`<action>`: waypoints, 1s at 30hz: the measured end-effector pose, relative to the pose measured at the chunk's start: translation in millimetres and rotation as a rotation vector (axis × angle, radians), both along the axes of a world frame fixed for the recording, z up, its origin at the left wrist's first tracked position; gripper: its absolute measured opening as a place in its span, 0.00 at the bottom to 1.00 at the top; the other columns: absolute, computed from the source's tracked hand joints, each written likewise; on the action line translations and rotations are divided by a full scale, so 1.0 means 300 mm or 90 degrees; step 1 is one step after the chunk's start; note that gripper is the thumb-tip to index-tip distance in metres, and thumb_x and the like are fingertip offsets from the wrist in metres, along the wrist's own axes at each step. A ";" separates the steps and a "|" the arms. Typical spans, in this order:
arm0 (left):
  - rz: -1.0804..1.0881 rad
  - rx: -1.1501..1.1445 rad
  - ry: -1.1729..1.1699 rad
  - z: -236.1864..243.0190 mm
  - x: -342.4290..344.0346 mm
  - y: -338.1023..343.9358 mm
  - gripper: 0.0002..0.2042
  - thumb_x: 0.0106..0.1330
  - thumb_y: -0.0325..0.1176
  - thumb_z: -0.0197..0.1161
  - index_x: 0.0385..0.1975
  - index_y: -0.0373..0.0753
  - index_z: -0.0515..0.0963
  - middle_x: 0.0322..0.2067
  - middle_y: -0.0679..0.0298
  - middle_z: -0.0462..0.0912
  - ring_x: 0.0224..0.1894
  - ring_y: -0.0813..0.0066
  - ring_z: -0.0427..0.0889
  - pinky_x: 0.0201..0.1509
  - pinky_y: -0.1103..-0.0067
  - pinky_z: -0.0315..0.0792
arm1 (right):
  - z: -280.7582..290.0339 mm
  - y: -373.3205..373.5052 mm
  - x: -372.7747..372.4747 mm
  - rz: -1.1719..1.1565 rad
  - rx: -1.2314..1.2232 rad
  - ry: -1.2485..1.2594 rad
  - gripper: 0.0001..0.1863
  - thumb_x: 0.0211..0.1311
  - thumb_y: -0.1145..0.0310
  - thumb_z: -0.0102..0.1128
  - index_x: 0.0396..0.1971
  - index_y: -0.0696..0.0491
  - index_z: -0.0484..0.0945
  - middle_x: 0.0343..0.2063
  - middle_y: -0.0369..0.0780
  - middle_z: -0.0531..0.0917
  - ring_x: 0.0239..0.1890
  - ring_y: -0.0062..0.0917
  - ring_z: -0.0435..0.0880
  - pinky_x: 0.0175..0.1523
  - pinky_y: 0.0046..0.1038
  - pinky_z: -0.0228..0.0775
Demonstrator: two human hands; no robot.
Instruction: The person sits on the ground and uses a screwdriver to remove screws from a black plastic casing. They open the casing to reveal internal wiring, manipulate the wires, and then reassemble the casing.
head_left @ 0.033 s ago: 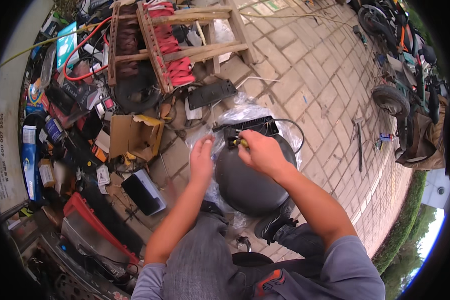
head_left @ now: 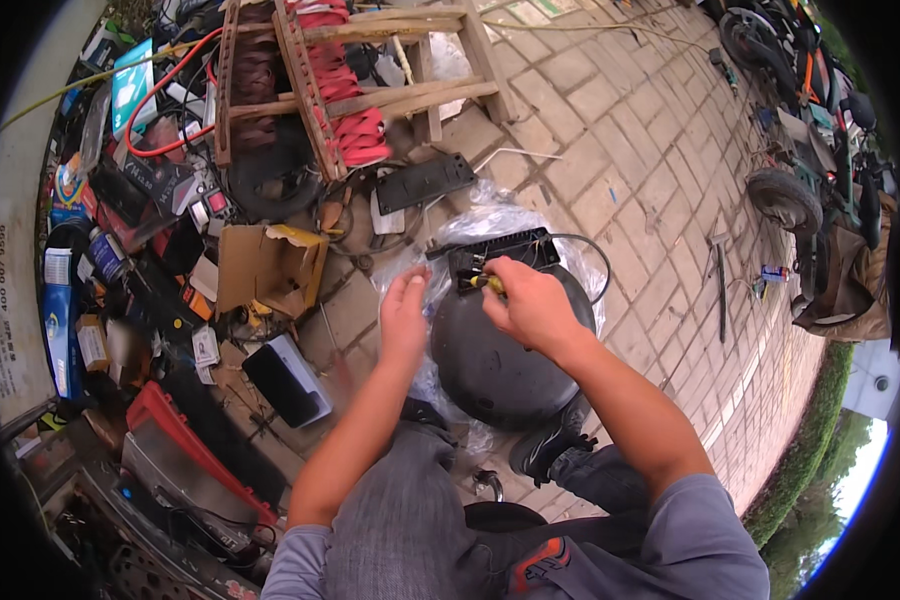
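A dark rounded seat-like object [head_left: 500, 370] rests between my legs on crumpled clear plastic [head_left: 500, 212]. At its far end lies a black box [head_left: 510, 248] with a finned edge and a black cable [head_left: 606, 270] looping off to the right. My right hand [head_left: 532, 302] grips a screwdriver-like tool with a yellow handle [head_left: 494, 284] over the near side of the box; its tip is hard to make out. Just left of the box is my left hand [head_left: 404, 315], thumb and fingertips drawn together. Whatever it may pinch is too small to tell.
Left of me spreads a clutter of boxes and parts, with an open cardboard box [head_left: 255, 270] and a black phone [head_left: 287, 386]. A wooden frame with red strapping [head_left: 350, 90] lies ahead. On the paving to the right are a hammer [head_left: 720, 285] and a scooter wheel [head_left: 785, 200].
Very little differs. My right hand and the yellow-handled tool have shifted slightly to the right; my left hand stays beside the box.
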State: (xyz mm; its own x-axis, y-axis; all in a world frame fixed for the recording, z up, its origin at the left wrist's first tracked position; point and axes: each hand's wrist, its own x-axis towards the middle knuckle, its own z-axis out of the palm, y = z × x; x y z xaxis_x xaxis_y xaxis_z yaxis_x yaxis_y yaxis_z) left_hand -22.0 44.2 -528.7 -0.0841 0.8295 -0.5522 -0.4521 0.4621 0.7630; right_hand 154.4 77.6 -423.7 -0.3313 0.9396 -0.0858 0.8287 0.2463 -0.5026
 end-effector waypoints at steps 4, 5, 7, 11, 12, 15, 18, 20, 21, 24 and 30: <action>-0.020 -0.019 0.028 0.009 0.007 -0.009 0.15 0.73 0.37 0.51 0.53 0.36 0.74 0.52 0.63 0.79 0.58 0.74 0.74 0.65 0.76 0.60 | 0.037 -0.052 0.032 -0.098 -0.021 0.049 0.13 0.56 0.68 0.63 0.41 0.55 0.77 0.32 0.46 0.83 0.32 0.42 0.83 0.37 0.35 0.76; -0.024 -0.022 0.034 0.012 0.009 -0.010 0.15 0.73 0.37 0.51 0.53 0.36 0.74 0.52 0.63 0.79 0.58 0.74 0.74 0.65 0.76 0.60 | 0.037 -0.066 0.042 -0.099 -0.020 0.042 0.14 0.57 0.66 0.61 0.42 0.54 0.75 0.33 0.45 0.82 0.32 0.42 0.83 0.36 0.38 0.76; -0.026 -0.023 0.037 0.010 0.016 -0.011 0.16 0.73 0.37 0.51 0.53 0.36 0.74 0.52 0.62 0.79 0.58 0.74 0.74 0.66 0.76 0.60 | 0.046 -0.081 0.051 -0.123 -0.014 0.066 0.14 0.57 0.67 0.62 0.42 0.54 0.75 0.34 0.45 0.83 0.32 0.42 0.83 0.37 0.37 0.76; -0.041 -0.030 0.036 -0.004 0.027 -0.013 0.16 0.73 0.38 0.51 0.54 0.36 0.74 0.52 0.62 0.79 0.58 0.74 0.74 0.66 0.75 0.61 | 0.034 -0.114 0.080 -0.166 -0.005 0.103 0.14 0.56 0.69 0.63 0.42 0.54 0.76 0.35 0.45 0.83 0.33 0.41 0.84 0.38 0.35 0.77; -0.044 -0.032 0.040 -0.004 0.027 -0.013 0.17 0.73 0.38 0.51 0.55 0.36 0.74 0.52 0.62 0.79 0.58 0.73 0.74 0.66 0.75 0.61 | 0.036 -0.119 0.085 -0.180 -0.017 0.108 0.14 0.56 0.69 0.63 0.42 0.54 0.76 0.35 0.45 0.83 0.34 0.41 0.84 0.38 0.35 0.77; -0.045 -0.040 0.039 0.000 0.037 -0.010 0.17 0.73 0.38 0.51 0.54 0.35 0.74 0.52 0.61 0.79 0.58 0.73 0.74 0.65 0.75 0.62 | 0.035 -0.122 0.098 -0.199 -0.030 0.129 0.14 0.55 0.69 0.64 0.42 0.54 0.76 0.35 0.45 0.83 0.34 0.40 0.84 0.38 0.35 0.78; -0.055 -0.049 0.045 0.009 0.051 -0.011 0.17 0.73 0.38 0.51 0.54 0.35 0.74 0.52 0.61 0.79 0.58 0.73 0.74 0.65 0.75 0.62 | -0.013 -0.111 0.090 -0.158 0.017 0.128 0.14 0.55 0.69 0.64 0.42 0.54 0.76 0.35 0.45 0.83 0.34 0.40 0.84 0.38 0.35 0.78; -0.055 -0.053 0.045 0.011 0.054 -0.012 0.17 0.73 0.38 0.52 0.54 0.35 0.74 0.52 0.61 0.79 0.57 0.73 0.74 0.65 0.75 0.63 | -0.053 -0.105 0.075 -0.130 0.050 0.112 0.15 0.55 0.69 0.64 0.42 0.53 0.76 0.32 0.43 0.82 0.32 0.40 0.83 0.36 0.35 0.77; -0.049 -0.054 0.041 0.012 0.051 -0.011 0.17 0.73 0.38 0.52 0.54 0.35 0.74 0.52 0.61 0.79 0.57 0.73 0.75 0.64 0.75 0.63 | -0.073 -0.100 0.068 -0.117 0.062 0.102 0.15 0.55 0.68 0.64 0.42 0.53 0.76 0.31 0.43 0.81 0.32 0.40 0.82 0.36 0.35 0.77; -0.037 -0.050 0.032 0.011 0.050 -0.016 0.16 0.73 0.38 0.52 0.54 0.35 0.74 0.52 0.61 0.79 0.57 0.73 0.75 0.64 0.75 0.63 | -0.108 -0.094 0.045 -0.089 0.090 0.055 0.14 0.55 0.67 0.63 0.41 0.52 0.76 0.28 0.41 0.80 0.29 0.39 0.81 0.35 0.36 0.76; -0.027 -0.047 0.014 0.023 0.049 -0.014 0.16 0.73 0.38 0.52 0.54 0.35 0.74 0.52 0.62 0.79 0.57 0.73 0.75 0.64 0.75 0.63 | -0.099 -0.088 0.016 -0.071 0.096 0.021 0.12 0.55 0.67 0.62 0.39 0.52 0.76 0.27 0.41 0.80 0.29 0.37 0.81 0.37 0.36 0.75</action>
